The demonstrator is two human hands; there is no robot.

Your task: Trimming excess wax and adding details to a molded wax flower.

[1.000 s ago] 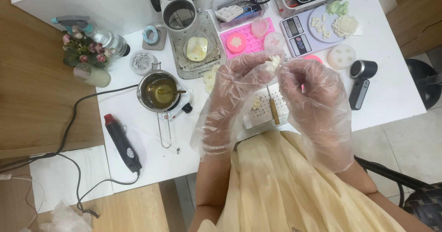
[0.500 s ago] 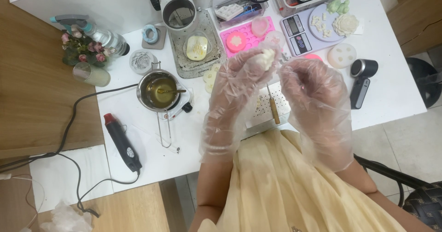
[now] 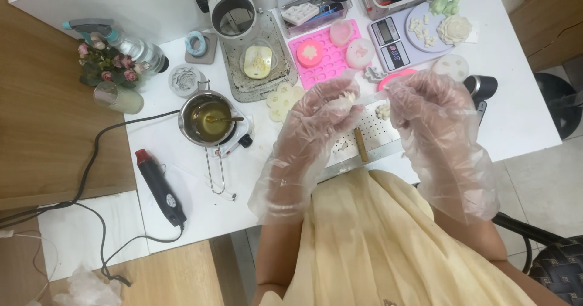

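Both my hands wear loose clear plastic gloves. My left hand (image 3: 316,121) pinches a small cream-white wax piece (image 3: 347,99) at its fingertips. My right hand (image 3: 425,108) is curled beside it and holds the end of a thin pale strip (image 3: 370,101) that reaches to the wax piece. Beneath the hands lies a white perforated board (image 3: 376,127) with a short wooden stick (image 3: 361,144) and a small white flower shape (image 3: 382,110) on it.
A metal pot of yellow liquid (image 3: 206,119) sits on a small hot plate at the left, with a black-and-red heat tool (image 3: 159,187) and its cable nearby. Pink silicone moulds (image 3: 322,57), a digital scale (image 3: 395,36), a grey tray (image 3: 258,63) and a vase of flowers (image 3: 100,63) line the table's far side.
Both hands have stayed close together over the board. The fingers have shifted slightly on the wax piece, and the thin strip now shows stretched between the two hands.
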